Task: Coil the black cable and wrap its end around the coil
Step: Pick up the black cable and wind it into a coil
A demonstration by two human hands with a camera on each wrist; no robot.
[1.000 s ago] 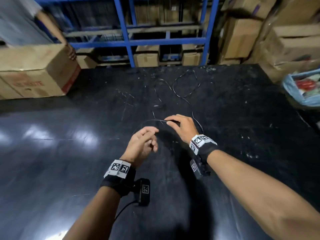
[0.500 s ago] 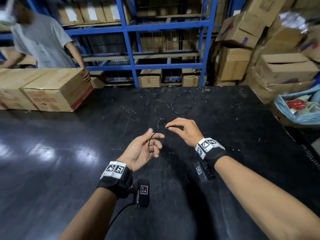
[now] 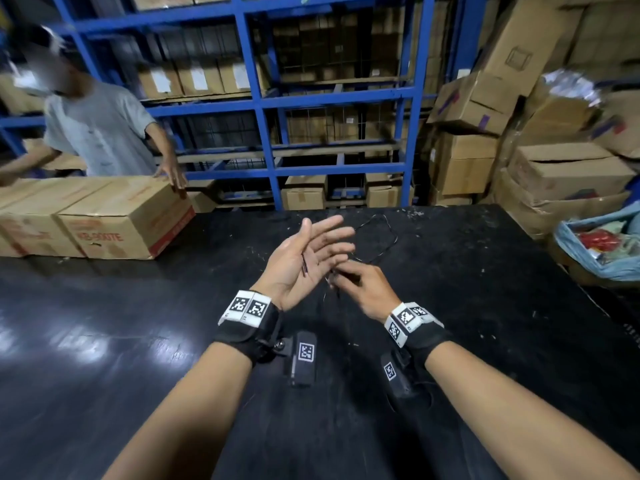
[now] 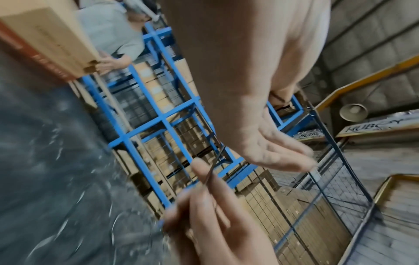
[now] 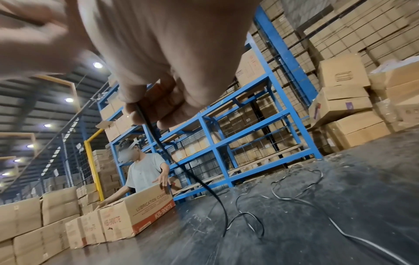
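Note:
The thin black cable lies in loose loops on the black table beyond my hands. My left hand is held palm up above the table with its fingers straight, and a short stretch of cable crosses its palm. Just right of it, my right hand pinches the cable between thumb and fingertips. In the right wrist view the cable hangs from the pinching fingers down to the table. The left wrist view shows the left hand flat and the right hand pinching the cable.
Cardboard boxes stand on the table's far left, where another person rests a hand on one. Blue shelving runs behind the table. Stacked cartons and a blue bag sit at the right edge.
My left hand has turned palm up and straightened its fingers, letting go its loose hold. Both hands rose. My right hand came nearer, under the left fingertips, still pinching the cable.

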